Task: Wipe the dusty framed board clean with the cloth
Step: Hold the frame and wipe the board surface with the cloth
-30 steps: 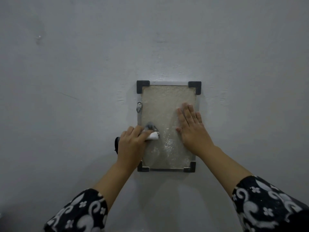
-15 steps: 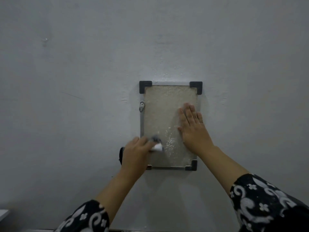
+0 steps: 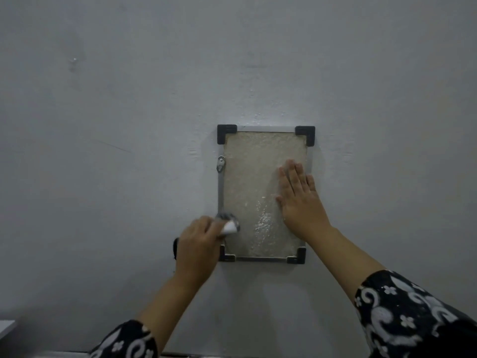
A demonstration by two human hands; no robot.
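A small framed board [image 3: 253, 171] with a grey metal frame and black corner caps lies on a plain grey surface. Its pale face is grainy with dust, and a patch of white powder [image 3: 263, 220] sits in the lower middle. My left hand [image 3: 198, 249] is closed around a crumpled grey and white cloth [image 3: 229, 224], pressed on the board's lower left edge. My right hand [image 3: 299, 200] lies flat, fingers together, on the board's right side. Both forearms wear black sleeves with a white pattern.
A small metal hanger clip [image 3: 221, 164] is fixed to the frame's left rail. The grey surface [image 3: 103, 125] spreads bare on all sides of the board. A pale edge [image 3: 6, 328] shows at the bottom left corner.
My left hand has slid the cloth down the board's left side, from mid-height toward the lower left corner. My right hand has stayed flat on the right side.
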